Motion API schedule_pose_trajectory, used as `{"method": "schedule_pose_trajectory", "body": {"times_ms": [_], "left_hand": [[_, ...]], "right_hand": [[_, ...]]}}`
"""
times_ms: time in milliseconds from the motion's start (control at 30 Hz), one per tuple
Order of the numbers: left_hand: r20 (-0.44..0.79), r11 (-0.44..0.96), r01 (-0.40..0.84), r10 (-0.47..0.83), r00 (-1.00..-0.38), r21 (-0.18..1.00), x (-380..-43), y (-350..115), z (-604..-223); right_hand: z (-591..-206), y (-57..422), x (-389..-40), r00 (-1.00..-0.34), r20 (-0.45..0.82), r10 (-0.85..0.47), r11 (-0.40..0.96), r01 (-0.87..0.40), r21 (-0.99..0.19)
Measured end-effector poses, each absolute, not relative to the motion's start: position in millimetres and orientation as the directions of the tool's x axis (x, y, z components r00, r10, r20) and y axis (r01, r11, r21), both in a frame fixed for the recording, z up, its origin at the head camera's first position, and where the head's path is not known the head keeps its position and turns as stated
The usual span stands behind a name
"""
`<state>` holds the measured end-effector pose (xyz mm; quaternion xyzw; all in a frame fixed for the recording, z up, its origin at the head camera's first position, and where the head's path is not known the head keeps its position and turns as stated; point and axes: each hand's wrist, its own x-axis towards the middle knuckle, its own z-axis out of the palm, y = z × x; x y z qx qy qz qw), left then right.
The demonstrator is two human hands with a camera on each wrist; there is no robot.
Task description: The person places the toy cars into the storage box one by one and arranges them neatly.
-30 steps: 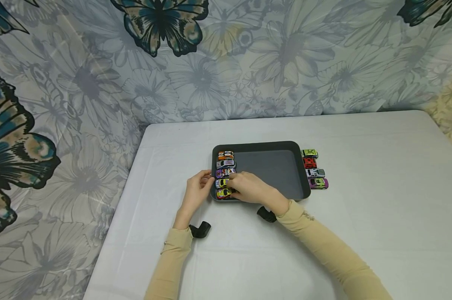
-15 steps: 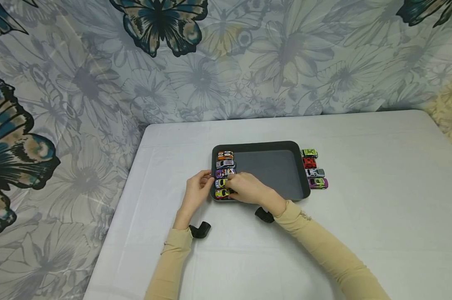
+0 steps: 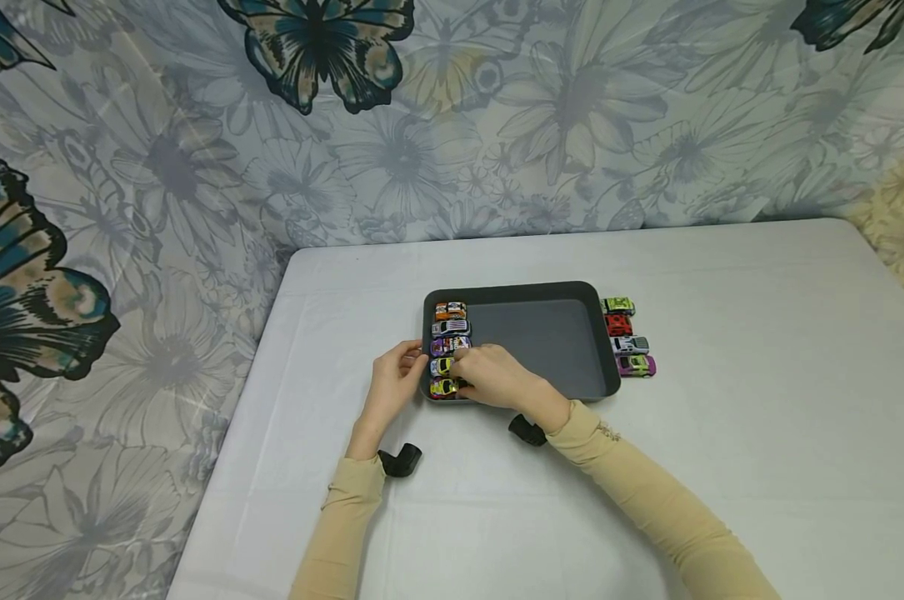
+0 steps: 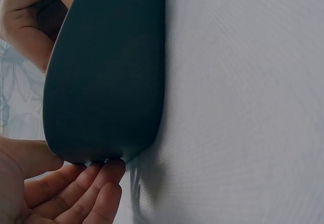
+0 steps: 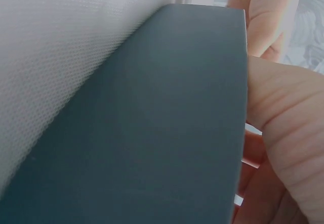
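Note:
A dark grey rectangular tray (image 3: 537,333) lies on the table. Along its left side, several toy cars stand in a column, the orange one (image 3: 451,311) farthest away. My right hand (image 3: 500,377) reaches over the near rim and pinches the nearest car, a yellow toy car (image 3: 442,387), at its right end; the fingers partly cover it and the car behind it. At the tray's left edge, my left hand (image 3: 393,385) holds the wall, with fingertips (image 4: 114,169) against the outside and the thumb at the rim. In the right wrist view, the tray wall hides the cars.
Outside the tray's right wall stands another column of toy cars: a green one (image 3: 619,306), a red one (image 3: 620,325), a silver one (image 3: 631,345) and a purple-green one (image 3: 636,366). A white cloth (image 3: 759,375) covers the table. A butterfly-patterned fabric (image 3: 571,125) hangs behind.
My right hand has shifted very slightly left, with the yellow toy car nudged a little toward the tray's left wall. My left hand stays where it was.

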<state>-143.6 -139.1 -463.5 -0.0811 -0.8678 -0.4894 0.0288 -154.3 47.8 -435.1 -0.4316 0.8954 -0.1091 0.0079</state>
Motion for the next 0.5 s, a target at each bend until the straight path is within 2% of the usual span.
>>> {"method": "schedule_pose_trajectory", "body": {"times_ms": [500], "left_hand": [[0.111, 0.521, 0.148, 0.101, -0.989, 0.841, -144.1, -137.7, -462.7]], "right_hand": [[-422.6, 68.1, -152.5, -0.619, 0.184, -0.764, 0.588, -0.784, -0.196]]}}
